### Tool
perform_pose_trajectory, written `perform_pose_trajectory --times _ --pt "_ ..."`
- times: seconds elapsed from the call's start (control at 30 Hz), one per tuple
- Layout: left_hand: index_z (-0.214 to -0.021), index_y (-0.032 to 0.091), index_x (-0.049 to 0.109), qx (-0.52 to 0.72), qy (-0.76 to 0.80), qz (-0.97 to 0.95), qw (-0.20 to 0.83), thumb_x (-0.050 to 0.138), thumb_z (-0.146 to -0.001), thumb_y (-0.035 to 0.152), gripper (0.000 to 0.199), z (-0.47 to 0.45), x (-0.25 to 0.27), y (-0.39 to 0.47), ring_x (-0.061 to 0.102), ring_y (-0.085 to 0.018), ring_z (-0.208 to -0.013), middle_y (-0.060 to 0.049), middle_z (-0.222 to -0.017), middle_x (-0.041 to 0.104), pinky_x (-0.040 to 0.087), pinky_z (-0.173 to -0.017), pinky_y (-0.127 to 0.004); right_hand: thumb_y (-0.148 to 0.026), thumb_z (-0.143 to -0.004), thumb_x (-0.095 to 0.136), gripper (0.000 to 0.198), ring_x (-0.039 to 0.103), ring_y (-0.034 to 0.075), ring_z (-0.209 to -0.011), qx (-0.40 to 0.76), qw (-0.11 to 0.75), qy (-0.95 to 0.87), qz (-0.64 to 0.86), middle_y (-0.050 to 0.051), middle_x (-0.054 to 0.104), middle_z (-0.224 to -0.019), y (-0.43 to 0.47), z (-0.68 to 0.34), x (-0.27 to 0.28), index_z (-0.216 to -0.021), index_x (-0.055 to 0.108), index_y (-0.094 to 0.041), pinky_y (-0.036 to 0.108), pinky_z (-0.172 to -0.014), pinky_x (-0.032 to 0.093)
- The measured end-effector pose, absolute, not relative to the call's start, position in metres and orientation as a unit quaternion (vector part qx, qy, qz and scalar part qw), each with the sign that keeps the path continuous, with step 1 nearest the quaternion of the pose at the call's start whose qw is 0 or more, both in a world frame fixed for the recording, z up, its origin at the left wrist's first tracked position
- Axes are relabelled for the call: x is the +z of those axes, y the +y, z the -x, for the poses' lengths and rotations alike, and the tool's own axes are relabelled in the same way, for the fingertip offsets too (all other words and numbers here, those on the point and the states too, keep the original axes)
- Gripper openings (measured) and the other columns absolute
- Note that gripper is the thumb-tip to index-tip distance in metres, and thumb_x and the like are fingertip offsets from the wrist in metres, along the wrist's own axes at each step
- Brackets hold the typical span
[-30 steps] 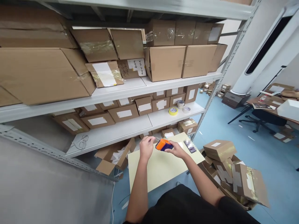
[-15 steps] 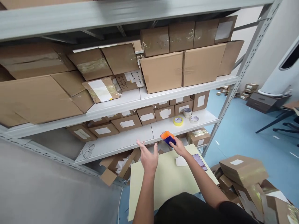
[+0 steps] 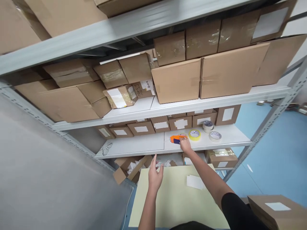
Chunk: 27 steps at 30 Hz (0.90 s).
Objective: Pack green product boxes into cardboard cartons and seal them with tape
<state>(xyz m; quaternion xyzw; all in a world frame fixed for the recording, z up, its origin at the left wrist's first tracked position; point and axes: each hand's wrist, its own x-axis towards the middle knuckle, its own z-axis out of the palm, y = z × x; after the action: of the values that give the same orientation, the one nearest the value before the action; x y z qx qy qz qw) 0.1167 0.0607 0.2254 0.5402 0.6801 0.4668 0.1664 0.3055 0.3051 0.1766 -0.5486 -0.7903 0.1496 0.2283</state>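
In the head view my right hand [image 3: 185,144] reaches to the middle shelf [image 3: 144,145], its fingers closed on the end of an orange-and-dark-blue object [image 3: 176,139] whose exact kind I cannot make out. The object is at the shelf's surface, beside a yellow tape roll [image 3: 194,134]. Partly behind my fingers another roll shows. My left hand [image 3: 155,174] is empty, held over the far edge of the pale table [image 3: 168,198] with thumb and fingers apart. White paper sheets [image 3: 194,182] lie on the table near my right forearm.
More tape rolls [image 3: 215,136] sit to the right on the shelf; clear glasses [image 3: 106,148] lie at its left end. Cardboard boxes [image 3: 176,81] fill the shelves. An open carton [image 3: 130,167] stands below, and another box [image 3: 278,207] is at lower right.
My right hand has moved forward from above the table to the shelf with the orange-and-dark-blue object. My left hand stays raised and empty. The camera view has shifted; the phone is out of sight.
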Motion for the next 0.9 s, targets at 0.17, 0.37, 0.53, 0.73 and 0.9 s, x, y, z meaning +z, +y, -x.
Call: perform_pose_trajectory --times 0.17,0.37,0.53,0.73,0.9 --pt "-0.158 0.028 0.043 0.477 0.706 -0.498 0.160 0.054 -0.098 0.045 0.063 -0.115 0.221 0.051 0.062 -0.029 -0.131 -0.015 -0.154 0.054 0.059 -0.098 -0.043 -0.015 -0.087 0.053 0.061 0.041 0.042 -0.139 0.111 0.288 -0.793 0.526 0.023 0.063 -0.139 0.297 -0.307 0.164 -0.148 0.054 -0.011 0.061 -0.117 0.026" --pt "-0.157 0.028 0.045 0.484 0.736 -0.452 0.140 0.056 -0.098 0.042 0.062 -0.112 0.207 0.032 0.056 -0.029 -0.139 -0.014 -0.153 0.057 0.053 -0.107 -0.048 -0.034 -0.093 0.053 0.063 0.037 0.042 -0.143 0.184 0.412 -0.790 0.416 0.018 0.060 -0.143 0.258 -0.301 0.174 -0.153 0.048 -0.017 0.064 -0.118 0.032" --pt "-0.155 0.027 0.048 0.478 0.775 -0.397 0.116 0.058 -0.097 0.041 0.060 -0.093 0.182 -0.005 0.054 -0.029 -0.141 -0.014 -0.154 0.055 0.052 -0.107 -0.047 -0.046 -0.093 0.057 0.064 0.038 0.039 -0.147 0.285 0.409 -0.785 0.369 0.016 0.058 -0.147 0.216 -0.274 0.165 -0.151 0.050 -0.019 0.062 -0.121 0.032" --pt "-0.149 0.026 0.055 0.458 0.822 -0.321 0.104 0.058 -0.097 0.038 0.053 -0.074 0.160 -0.076 0.055 -0.028 -0.140 -0.013 -0.154 0.056 0.053 -0.105 -0.045 -0.052 -0.094 0.058 0.066 0.051 0.036 -0.141 0.467 0.311 -0.771 0.303 0.016 0.054 -0.154 0.146 -0.223 0.125 -0.152 0.051 -0.022 0.058 -0.113 0.046" --pt "-0.144 0.025 0.059 0.466 0.840 -0.265 0.085 0.060 -0.096 0.038 0.051 -0.057 0.147 -0.141 0.052 -0.028 -0.143 -0.013 -0.153 0.057 0.051 -0.109 -0.047 -0.055 -0.093 0.059 0.063 0.059 0.036 -0.134 0.550 0.226 -0.763 0.254 0.016 0.058 -0.151 0.075 -0.183 0.095 -0.149 0.055 -0.025 0.056 -0.103 0.055"
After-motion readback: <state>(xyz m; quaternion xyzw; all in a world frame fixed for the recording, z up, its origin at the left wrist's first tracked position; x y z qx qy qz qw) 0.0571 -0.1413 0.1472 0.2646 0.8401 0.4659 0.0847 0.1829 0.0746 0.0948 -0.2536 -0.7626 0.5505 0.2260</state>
